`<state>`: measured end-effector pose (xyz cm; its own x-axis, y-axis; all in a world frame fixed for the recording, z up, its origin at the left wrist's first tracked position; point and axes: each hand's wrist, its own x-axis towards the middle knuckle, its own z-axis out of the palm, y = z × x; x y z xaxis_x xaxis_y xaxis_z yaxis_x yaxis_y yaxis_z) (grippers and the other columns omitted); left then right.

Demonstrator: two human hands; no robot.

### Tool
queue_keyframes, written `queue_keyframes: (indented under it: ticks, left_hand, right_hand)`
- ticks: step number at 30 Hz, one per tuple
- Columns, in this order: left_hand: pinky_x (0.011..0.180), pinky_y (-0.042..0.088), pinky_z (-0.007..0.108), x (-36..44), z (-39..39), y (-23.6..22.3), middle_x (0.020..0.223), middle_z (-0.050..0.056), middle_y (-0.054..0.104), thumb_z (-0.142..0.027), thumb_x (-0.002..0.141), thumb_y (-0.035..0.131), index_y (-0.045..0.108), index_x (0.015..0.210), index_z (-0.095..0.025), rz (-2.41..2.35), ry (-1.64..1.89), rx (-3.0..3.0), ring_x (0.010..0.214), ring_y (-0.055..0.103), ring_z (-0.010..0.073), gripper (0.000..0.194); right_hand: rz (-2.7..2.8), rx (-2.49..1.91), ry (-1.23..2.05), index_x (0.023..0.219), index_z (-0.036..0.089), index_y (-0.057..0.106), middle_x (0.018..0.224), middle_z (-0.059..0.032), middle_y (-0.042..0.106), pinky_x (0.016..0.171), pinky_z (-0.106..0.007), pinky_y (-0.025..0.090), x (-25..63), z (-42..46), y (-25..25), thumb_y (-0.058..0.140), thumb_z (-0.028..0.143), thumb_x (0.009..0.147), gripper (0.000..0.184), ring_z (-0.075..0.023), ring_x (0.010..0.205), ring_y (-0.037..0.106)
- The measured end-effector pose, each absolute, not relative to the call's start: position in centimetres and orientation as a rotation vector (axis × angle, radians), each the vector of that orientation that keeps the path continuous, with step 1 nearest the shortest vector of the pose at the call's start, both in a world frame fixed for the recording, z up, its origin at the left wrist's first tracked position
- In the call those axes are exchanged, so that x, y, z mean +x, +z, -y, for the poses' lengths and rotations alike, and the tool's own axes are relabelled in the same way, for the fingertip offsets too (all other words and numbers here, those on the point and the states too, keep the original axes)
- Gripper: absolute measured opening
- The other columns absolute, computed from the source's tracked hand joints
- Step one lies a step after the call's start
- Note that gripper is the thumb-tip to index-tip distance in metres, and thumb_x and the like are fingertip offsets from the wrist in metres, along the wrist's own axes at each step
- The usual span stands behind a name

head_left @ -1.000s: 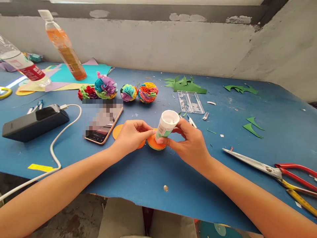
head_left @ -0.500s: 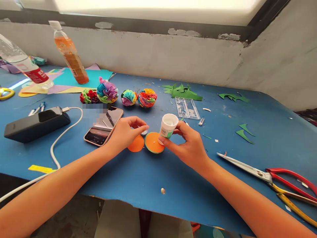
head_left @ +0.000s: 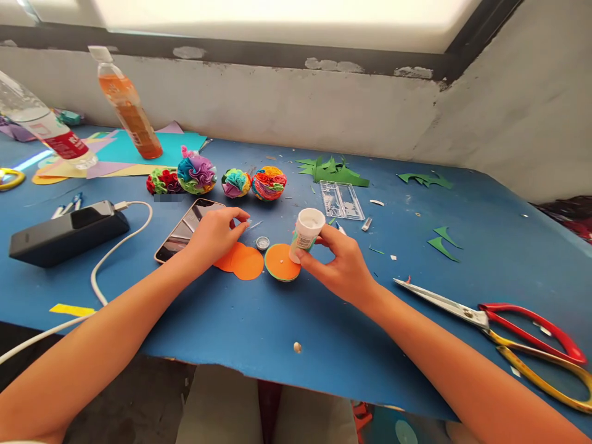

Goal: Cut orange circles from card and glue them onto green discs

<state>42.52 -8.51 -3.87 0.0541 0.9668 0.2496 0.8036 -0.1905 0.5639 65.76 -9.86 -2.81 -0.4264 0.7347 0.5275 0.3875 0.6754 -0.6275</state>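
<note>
4 paper balls (head_left: 235, 182), 2 bottles (head_left: 127, 103), 3 orange discs (head_left: 247, 263), 1 scissors (head_left: 509, 324).

scissors (head_left: 509, 324) | phone (head_left: 185, 229) | power bank (head_left: 69, 231) | paper balls (head_left: 231, 183) | bottle (head_left: 129, 105)

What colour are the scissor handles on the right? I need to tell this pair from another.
In the head view, the scissors have one red handle and one yellow.

Both bare forearms come in low from the bottom corners and angle toward the middle, left hand (head_left: 213, 234) palm-down with thumb and forefinger pinched together at the tips, right hand (head_left: 340, 265) curled in a loose grip, thumb up top and fingers wrapped round front.
</note>
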Motion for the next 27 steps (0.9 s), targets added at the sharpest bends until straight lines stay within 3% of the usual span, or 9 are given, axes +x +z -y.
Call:
queue_keyframes:
  ticks: [5, 9, 16, 21, 27]
  left_hand:
    - [0.066, 0.043, 0.030, 42.4, 9.3, -2.6, 0.086, 0.004, 0.068, -0.038, 0.083, 0.056, 0.069, 0.086, -0.018, -1.724, 0.757, 2.132, 0.074, 0.058, 0.0179, 0.024]
    - [0.068, 0.044, 0.032, 42.2, 9.3, -2.6, 0.086, 0.005, 0.066, -0.034, 0.082, 0.056, 0.067, 0.084, -0.017, -1.758, 0.708, 2.176, 0.078, 0.058, 0.0192, 0.021]
    - [0.078, 0.048, 0.036, 42.6, 9.4, -3.3, 0.100, 0.007, 0.064, -0.041, 0.077, 0.062, 0.065, 0.097, -0.018, -1.507, 0.606, 2.300, 0.088, 0.059, 0.0221, 0.031]
    - [0.083, 0.049, 0.040, 43.5, 9.3, -4.1, 0.101, 0.009, 0.063, -0.037, 0.076, 0.062, 0.065, 0.098, -0.017, -1.495, 0.566, 2.341, 0.095, 0.059, 0.0257, 0.030]
    - [0.079, 0.048, 0.035, 43.3, 8.9, -3.4, 0.092, 0.006, 0.065, -0.027, 0.077, 0.060, 0.064, 0.092, -0.016, -1.557, 0.806, 2.353, 0.086, 0.059, 0.0215, 0.019]
  right_hand:
    - [1.942, -0.907, 0.554, 0.094, 0.021, 0.057, 0.091, -0.0027, 0.065, 0.080, -0.034, 0.055, 66.2, 9.3, -3.2, 0.058, 0.023, 0.079, 0.015, -0.0173, 0.084, 0.062]
    - [1.902, -0.930, 0.463, 0.101, 0.022, 0.055, 0.098, -0.0054, 0.064, 0.082, -0.037, 0.054, 66.6, 8.5, -3.6, 0.056, 0.022, 0.081, 0.021, -0.0193, 0.090, 0.062]
    - [2.296, -0.872, -0.204, 0.106, 0.024, 0.059, 0.123, -0.0129, 0.054, 0.097, -0.048, 0.044, 67.8, 6.4, -3.8, 0.050, 0.010, 0.085, 0.027, -0.0275, 0.120, 0.050]
    - [2.680, -0.832, -0.385, 0.107, 0.019, 0.062, 0.125, -0.0162, 0.054, 0.086, -0.045, 0.051, 68.8, 4.2, -3.1, 0.041, -0.001, 0.082, 0.039, -0.0269, 0.111, 0.057]
    - [2.931, -0.769, -0.241, 0.113, 0.019, 0.062, 0.121, -0.0128, 0.060, 0.081, -0.039, 0.052, 67.5, 3.0, -0.6, 0.040, -0.008, 0.075, 0.052, -0.0239, 0.105, 0.061]
